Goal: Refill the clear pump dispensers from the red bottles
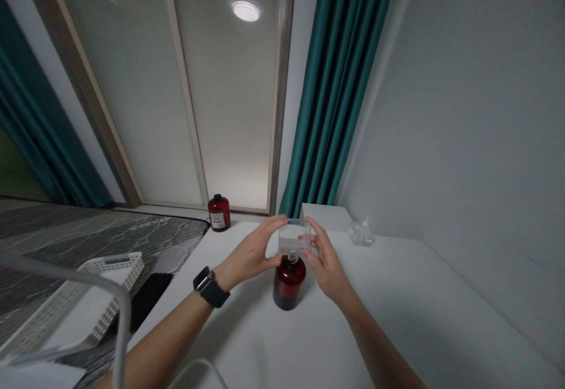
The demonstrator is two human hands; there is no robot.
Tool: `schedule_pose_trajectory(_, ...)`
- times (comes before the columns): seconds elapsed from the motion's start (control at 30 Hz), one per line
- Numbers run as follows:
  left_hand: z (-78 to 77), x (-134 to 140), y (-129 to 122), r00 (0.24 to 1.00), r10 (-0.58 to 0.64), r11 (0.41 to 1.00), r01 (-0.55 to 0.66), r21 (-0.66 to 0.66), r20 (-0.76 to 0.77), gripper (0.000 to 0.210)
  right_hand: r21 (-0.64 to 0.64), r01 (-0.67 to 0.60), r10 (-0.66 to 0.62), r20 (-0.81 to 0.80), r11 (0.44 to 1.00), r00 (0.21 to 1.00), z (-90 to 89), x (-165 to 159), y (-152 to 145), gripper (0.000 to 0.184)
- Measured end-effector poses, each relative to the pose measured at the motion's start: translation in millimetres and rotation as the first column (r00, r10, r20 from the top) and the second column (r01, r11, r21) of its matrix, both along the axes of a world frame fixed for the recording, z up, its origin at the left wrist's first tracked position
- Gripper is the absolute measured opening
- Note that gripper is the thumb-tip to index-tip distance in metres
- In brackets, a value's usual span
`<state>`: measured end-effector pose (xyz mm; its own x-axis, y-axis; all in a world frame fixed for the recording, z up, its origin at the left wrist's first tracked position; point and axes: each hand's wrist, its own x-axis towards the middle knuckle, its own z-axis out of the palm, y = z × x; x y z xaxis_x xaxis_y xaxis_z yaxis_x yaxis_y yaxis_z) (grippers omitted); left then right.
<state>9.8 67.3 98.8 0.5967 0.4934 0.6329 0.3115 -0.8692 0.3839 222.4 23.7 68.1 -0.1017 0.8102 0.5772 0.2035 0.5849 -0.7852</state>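
Between both hands is a small clear box [293,233], level and see-through, just above a dark red bottle [289,286]. My left hand [253,250], with a black watch [210,286] on its wrist, grips the box's left side, thumb low and fingers on top. From the right, my right hand [325,262] holds the other side with its fingers and thumb. The bottle stands upright on the white table [260,330]. A clear piece shows at the bottle's neck; I cannot tell whether the box touches it.
A second red bottle [219,213] with a black cap and pale label stands at the table's far left corner. At the back are a white box [326,217] and crumpled clear plastic [361,233]. A white basket [112,265] and a pale curved tube [126,318] are at left.
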Motion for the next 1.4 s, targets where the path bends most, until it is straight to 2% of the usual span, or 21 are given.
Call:
schedule_pose_trajectory(0.23, 1.2, -1, -2, 0.999, -0.040, 0.995, 0.040, 0.095, -0.005, 0.074, 0.007, -0.003, 0.003, 0.009, 1.000, 1.000, 6.3, -1, -6, 0.056)
schedule_pose_trajectory(0.63, -0.2, -1, -1, 0.998, -0.031, 0.991, 0.037, 0.130, -0.049, 0.070, 0.047, -0.023, 0.022, 0.004, 0.999, 1.000, 4.4, 0, -10, 0.053)
schedule_pose_trajectory(0.8, -0.3, 0, -2, 0.998, -0.036, 0.982, 0.044, 0.185, -0.050, 0.072, 0.058, -0.028, 0.028, -0.004, 0.998, 1.000, 5.7, 0, -12, 0.051)
schedule_pose_trajectory(1.4, -1.6, 0, 0, 0.997, -0.009, 0.986, 0.021, 0.165, -0.079, 0.066, 0.073, -0.040, 0.041, -0.017, 0.997, 0.999, 2.4, 1, -13, 0.049)
